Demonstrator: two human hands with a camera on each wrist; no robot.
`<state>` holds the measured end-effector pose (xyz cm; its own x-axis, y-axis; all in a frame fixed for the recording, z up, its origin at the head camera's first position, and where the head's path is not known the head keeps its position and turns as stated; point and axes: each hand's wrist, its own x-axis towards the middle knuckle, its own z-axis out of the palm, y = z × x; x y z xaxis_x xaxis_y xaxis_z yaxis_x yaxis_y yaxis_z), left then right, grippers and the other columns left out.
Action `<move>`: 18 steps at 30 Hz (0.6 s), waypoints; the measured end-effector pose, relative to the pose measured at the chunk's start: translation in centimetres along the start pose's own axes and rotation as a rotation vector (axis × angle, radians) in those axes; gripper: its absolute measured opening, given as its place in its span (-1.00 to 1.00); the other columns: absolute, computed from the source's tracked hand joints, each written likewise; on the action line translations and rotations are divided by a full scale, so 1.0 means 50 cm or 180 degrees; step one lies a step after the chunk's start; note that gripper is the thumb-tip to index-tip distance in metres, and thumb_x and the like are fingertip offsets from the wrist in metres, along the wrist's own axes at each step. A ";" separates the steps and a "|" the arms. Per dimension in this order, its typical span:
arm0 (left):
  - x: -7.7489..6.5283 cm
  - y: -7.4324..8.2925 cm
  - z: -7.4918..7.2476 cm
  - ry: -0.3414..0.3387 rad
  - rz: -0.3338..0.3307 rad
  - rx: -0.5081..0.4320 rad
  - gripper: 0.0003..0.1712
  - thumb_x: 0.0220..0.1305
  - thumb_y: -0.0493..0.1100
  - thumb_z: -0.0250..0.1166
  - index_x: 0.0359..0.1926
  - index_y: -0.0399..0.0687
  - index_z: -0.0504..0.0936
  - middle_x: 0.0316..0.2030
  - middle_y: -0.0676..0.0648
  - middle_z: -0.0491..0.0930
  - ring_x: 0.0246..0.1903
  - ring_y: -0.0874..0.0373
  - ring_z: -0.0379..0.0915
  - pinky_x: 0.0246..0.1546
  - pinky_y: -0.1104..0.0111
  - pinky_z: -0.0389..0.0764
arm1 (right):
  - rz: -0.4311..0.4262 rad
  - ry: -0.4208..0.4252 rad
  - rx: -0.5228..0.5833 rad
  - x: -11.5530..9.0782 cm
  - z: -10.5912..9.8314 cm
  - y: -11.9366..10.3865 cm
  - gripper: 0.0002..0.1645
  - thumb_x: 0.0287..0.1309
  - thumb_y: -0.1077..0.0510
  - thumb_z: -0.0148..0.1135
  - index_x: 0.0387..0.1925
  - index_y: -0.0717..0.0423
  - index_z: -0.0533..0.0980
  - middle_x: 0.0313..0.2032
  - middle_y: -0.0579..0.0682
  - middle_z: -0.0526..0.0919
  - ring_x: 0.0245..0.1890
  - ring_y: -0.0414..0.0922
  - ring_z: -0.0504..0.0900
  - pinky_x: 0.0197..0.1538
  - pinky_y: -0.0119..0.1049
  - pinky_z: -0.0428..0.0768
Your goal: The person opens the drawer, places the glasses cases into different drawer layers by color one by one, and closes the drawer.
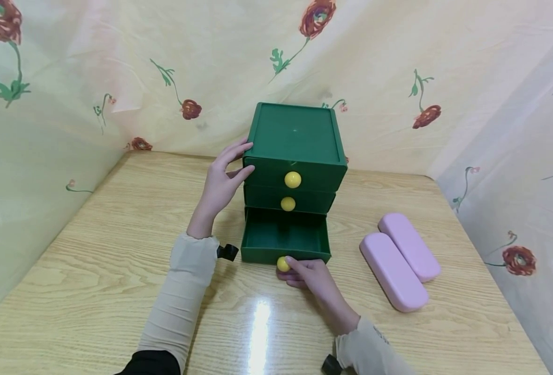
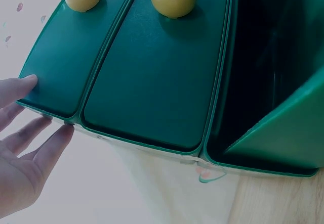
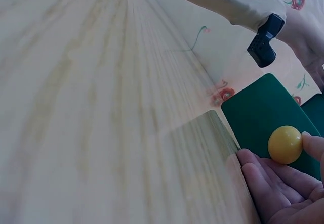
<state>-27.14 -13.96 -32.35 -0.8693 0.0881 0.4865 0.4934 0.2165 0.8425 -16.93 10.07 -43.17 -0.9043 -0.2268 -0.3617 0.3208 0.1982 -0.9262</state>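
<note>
A green three-drawer box (image 1: 296, 133) stands at the back of the table, each drawer with a round yellow knob. Its bottom drawer (image 1: 285, 254) is pulled out and shows a bare inside; the upper two are closed. My right hand (image 1: 311, 276) pinches the yellow knob (image 3: 285, 145) of that bottom drawer between thumb and fingers. At the box's upper left corner, my left hand (image 1: 224, 177) steadies it, thumb on the top drawer's front (image 2: 55, 67) and straight fingers along the side.
Two lilac oblong cases (image 1: 393, 271) lie side by side on the wooden table (image 1: 107, 260), right of the box. A flower-printed cloth (image 1: 238, 57) hangs behind the table and along both sides.
</note>
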 end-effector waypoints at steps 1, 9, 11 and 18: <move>0.000 0.000 0.000 0.0001 0.0004 0.0000 -0.49 0.32 -0.21 0.24 0.29 -0.08 0.46 0.39 -0.03 0.31 0.27 -0.01 0.34 0.13 -0.01 0.56 | -0.0013 -0.0004 -0.0003 -0.001 0.000 0.000 -0.34 0.27 -0.19 0.17 0.00 0.36 0.59 -0.12 0.20 0.74 -0.11 -0.07 0.75 -0.07 -0.34 0.69; -0.001 0.002 0.000 0.0011 0.0029 -0.0006 -0.49 0.32 -0.22 0.24 0.29 -0.09 0.46 0.39 -0.03 0.30 0.27 -0.01 0.35 0.12 0.01 0.58 | -0.0083 -0.0040 0.0011 -0.011 0.002 0.000 -0.36 0.30 -0.15 0.15 0.00 0.39 0.59 -0.12 0.22 0.73 -0.11 -0.07 0.75 -0.06 -0.33 0.69; 0.000 0.001 0.000 0.0008 0.0039 -0.0010 -0.49 0.32 -0.23 0.24 0.29 -0.09 0.46 0.39 -0.04 0.30 0.27 -0.01 0.35 0.11 0.01 0.58 | -0.0083 -0.0030 0.0001 -0.013 0.003 0.000 -0.36 0.30 -0.16 0.15 -0.01 0.38 0.59 -0.12 0.22 0.73 -0.11 -0.07 0.75 -0.06 -0.33 0.69; 0.000 0.004 0.001 -0.0001 0.0047 -0.0015 -0.48 0.32 -0.23 0.24 0.29 -0.10 0.46 0.39 -0.03 0.30 0.28 -0.01 0.35 0.12 0.00 0.58 | -0.0034 0.0014 0.0028 -0.014 0.005 0.000 -0.36 0.27 -0.16 0.19 -0.03 0.39 0.60 -0.12 0.22 0.73 -0.12 -0.06 0.75 -0.08 -0.33 0.70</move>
<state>-27.03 -13.89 -32.20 -0.8619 0.0914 0.4988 0.5063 0.2106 0.8363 -16.25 9.97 -42.95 -0.9089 -0.2247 -0.3514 0.3135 0.1875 -0.9309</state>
